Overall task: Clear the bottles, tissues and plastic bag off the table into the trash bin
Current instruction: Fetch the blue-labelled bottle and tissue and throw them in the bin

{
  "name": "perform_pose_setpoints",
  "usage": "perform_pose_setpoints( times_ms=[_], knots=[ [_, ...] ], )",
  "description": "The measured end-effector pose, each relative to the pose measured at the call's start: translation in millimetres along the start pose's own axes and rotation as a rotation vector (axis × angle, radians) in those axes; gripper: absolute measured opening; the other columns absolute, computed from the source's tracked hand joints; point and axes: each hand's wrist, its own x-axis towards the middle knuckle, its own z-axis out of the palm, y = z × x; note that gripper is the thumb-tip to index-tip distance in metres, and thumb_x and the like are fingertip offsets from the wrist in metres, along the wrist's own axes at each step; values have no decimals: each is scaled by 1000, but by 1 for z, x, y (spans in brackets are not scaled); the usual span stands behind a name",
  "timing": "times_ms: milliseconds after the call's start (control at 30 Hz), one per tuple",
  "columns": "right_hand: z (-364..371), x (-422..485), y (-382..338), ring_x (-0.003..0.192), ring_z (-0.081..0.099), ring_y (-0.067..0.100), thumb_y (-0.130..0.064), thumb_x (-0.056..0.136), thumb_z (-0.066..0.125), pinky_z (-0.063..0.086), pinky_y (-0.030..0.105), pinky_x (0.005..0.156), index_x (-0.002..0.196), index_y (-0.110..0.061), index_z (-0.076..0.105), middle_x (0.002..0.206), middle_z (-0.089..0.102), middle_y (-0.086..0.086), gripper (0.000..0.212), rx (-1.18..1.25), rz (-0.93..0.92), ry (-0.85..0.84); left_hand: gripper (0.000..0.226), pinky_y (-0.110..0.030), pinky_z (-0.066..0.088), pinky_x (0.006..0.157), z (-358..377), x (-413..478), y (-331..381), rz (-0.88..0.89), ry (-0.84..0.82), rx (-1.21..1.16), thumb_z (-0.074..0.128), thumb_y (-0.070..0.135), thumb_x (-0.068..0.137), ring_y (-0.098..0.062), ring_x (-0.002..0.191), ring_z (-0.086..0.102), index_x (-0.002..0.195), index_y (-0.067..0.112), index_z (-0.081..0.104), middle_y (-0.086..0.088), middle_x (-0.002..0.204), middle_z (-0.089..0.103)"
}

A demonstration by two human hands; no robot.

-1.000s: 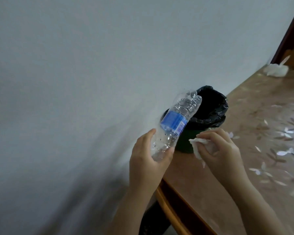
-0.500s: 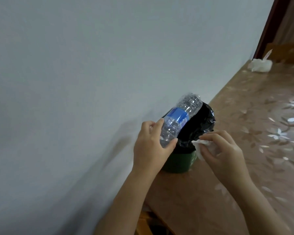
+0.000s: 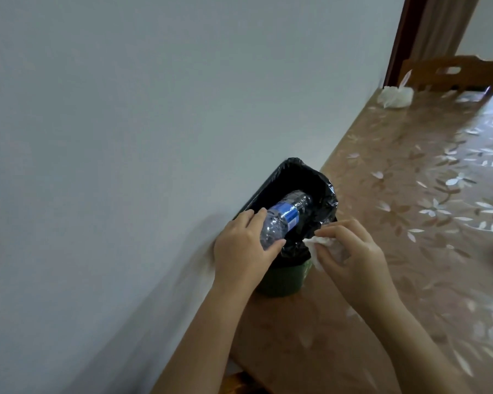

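A green trash bin lined with a black bag stands on the table against the wall. My left hand grips the base of a clear plastic bottle with a blue label; its far end is tilted down inside the bin's mouth. My right hand pinches a crumpled white tissue just beside the bin's right rim. Another white tissue or plastic bag lies at the table's far end.
The table has a brown cloth with a pale flower print and runs along a plain wall on the left. A wooden chair back stands beyond the far end, next to a dark door frame.
My left hand has lowered and tipped the bottle from above the bin into its opening. My right hand with the tissue has stayed beside the rim. The view has shifted closer over the bin.
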Motion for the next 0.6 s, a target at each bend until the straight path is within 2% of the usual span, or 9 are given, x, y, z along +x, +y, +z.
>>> perform_pose_setpoints(
  times_ms=[100,200,367,500,600],
  knots=[
    [5,0,2,79,54,16,-10,76,72,37,9,69,84,-9,67,86,57,-2,10,-15,11,-10,65,-37,45,87,5,8,-3,9,-36,-13,71,47,73,-27,109,54,127,14,54,-6,123,60],
    [9,0,3,79,55,18,-8,74,74,38,8,71,83,-8,67,85,57,-1,12,-31,32,-10,64,-36,40,94,12,15,-6,19,-79,-17,66,49,77,-25,116,49,129,15,51,-5,130,56],
    [15,1,5,81,55,20,-11,77,72,38,16,69,84,-8,67,85,59,1,9,-50,41,-20,57,-37,48,84,22,11,-14,51,-58,-35,65,47,75,-27,106,58,119,11,60,-8,117,64],
    [21,5,5,83,55,19,-7,76,72,36,13,70,85,-8,67,87,59,1,10,-76,57,-30,54,-33,50,80,15,1,-19,55,3,-64,47,49,79,-25,101,61,114,11,63,-7,111,67],
    [29,13,0,85,52,14,-9,77,71,36,9,71,85,-8,67,87,59,2,9,-95,25,-23,48,-31,50,80,9,-8,-26,64,50,-94,46,43,82,-22,99,62,111,10,65,-6,108,68]
  ],
)
